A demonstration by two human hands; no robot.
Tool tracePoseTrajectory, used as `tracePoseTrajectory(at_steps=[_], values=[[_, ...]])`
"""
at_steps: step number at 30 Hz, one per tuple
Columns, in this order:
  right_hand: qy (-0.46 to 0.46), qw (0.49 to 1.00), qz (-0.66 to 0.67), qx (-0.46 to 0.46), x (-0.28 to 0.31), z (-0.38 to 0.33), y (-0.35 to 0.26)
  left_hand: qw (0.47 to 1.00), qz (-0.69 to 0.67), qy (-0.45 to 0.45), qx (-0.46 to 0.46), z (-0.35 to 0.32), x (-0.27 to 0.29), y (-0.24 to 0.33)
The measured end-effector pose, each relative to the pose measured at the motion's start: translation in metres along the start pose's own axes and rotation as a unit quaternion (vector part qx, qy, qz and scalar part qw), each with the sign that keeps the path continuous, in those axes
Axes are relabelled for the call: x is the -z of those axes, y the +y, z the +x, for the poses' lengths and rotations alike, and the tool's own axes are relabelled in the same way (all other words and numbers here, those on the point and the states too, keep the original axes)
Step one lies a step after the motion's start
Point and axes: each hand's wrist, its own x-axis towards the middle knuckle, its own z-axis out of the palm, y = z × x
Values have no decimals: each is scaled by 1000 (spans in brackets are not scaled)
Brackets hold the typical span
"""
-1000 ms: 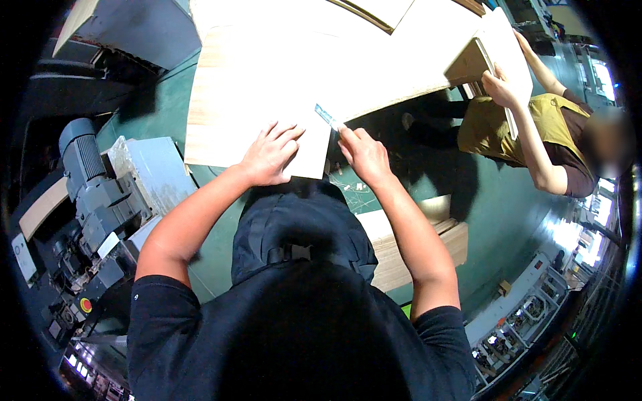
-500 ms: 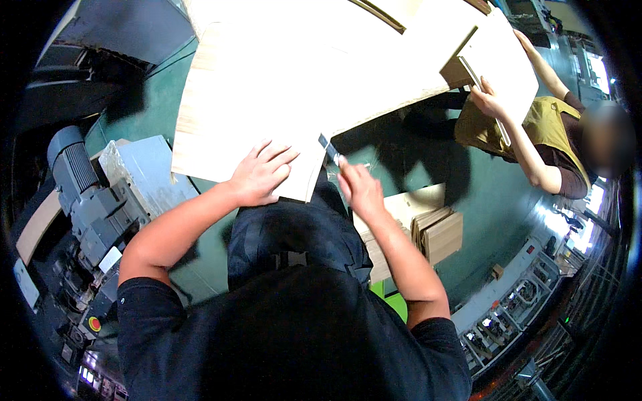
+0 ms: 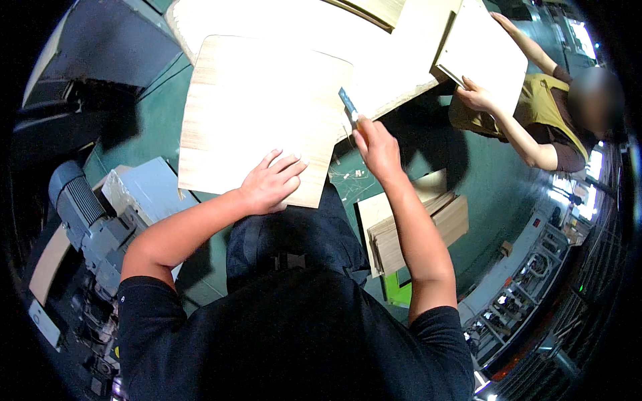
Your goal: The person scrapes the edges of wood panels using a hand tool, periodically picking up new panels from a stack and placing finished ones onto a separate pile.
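At veneer sheet [image 3: 257,113] right edge: right hand [image 3: 378,148] grips knife [image 3: 348,104].

The left hand [image 3: 271,184] lies flat on the near edge of a wood sheet [image 3: 257,113], which lies on the tabletop [image 3: 401,60]. The right hand [image 3: 378,147] is just right of the sheet, with a small knife [image 3: 349,105] in its grip at the sheet's right edge. A stack of boards [image 3: 418,227] sits on the floor below the right arm. A machine with a motor [image 3: 87,214] is to the left. Another person [image 3: 535,113] stands far right, with a board [image 3: 485,53] in both hands.
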Motion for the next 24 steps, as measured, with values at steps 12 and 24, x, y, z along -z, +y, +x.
tracePoseTrajectory(at_steps=[12, 24], values=[[136, 918, 250, -277, -22, -66, -29, 998, -20, -57, 17, 18, 33, 3], [149, 889, 349, -257, -36, -2, -49, 994, 51, 2, 100, 68, -4, 16]])
